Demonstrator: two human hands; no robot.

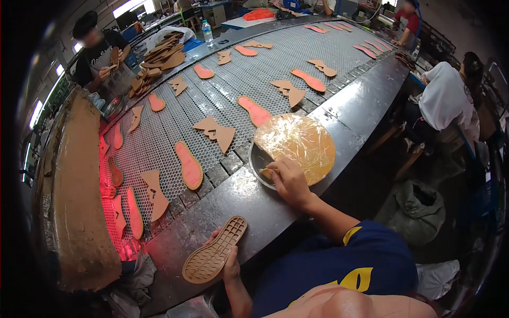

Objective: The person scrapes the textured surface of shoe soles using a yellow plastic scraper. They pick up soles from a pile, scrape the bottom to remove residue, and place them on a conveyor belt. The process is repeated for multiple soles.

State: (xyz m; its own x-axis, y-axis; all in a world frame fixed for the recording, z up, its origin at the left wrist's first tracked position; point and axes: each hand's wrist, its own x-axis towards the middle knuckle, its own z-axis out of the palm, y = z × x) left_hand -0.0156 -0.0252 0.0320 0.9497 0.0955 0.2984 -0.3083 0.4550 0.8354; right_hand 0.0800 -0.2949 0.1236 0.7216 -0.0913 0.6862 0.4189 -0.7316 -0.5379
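Note:
My left hand point(231, 265) grips a brown shoe sole point(216, 252) near the front metal edge, its grid-patterned face turned up. At the round metal bowl point(259, 159), my right hand point(290, 183) is closed in a pinch, fingers reaching over the opening. A small yellowish end shows at the fingertips; what it belongs to is hidden. A round, shiny, amber-coloured cover point(302, 143) lies over most of the bowl. Beyond it are a pink insole point(254, 111) and a tan cut-out piece point(214, 132) on the mesh belt.
The mesh conveyor belt point(241, 69) carries several more insoles and cut-outs. A brown cover point(79, 191) stands at the left, with red light beneath it. A person point(101, 58) works beside piled soles point(164, 53); another in white point(445, 95) sits at the right. A sack point(413, 209) stands below.

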